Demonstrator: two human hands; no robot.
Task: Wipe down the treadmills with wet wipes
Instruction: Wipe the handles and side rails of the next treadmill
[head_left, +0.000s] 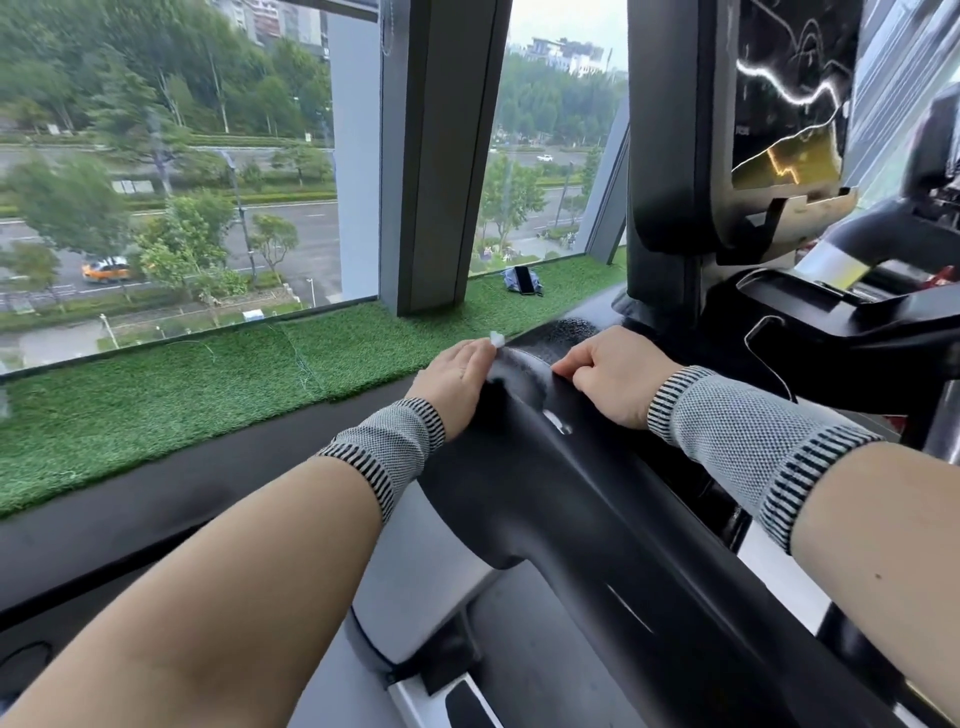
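- A black treadmill handrail (613, 499) is being worked on by both hands; it is running away from the camera up to the console post (660, 182).
- The left hand (457, 376) is being laid over the left flank of the handrail, fingers fairly straight and pressed flat.
- A white wet wipe (497, 340) is being pressed beneath the left fingertips; only a small crumpled corner is showing past them, against the textured top of the rail.
- The left grip is thus being kept apart, flat on the wipe.
- The right hand (610, 376) is being rested on the rail's right side, level with the left hand, fingers curled under; whether the right grip is clamped on the rail edge cannot be told.
- Grey knit wrist sleeves (748, 441) are being worn on both forearms.
- Beyond the left hand, artificial turf (208, 374) is lying along the window sill, with a dark phone (524, 280) propped on it.
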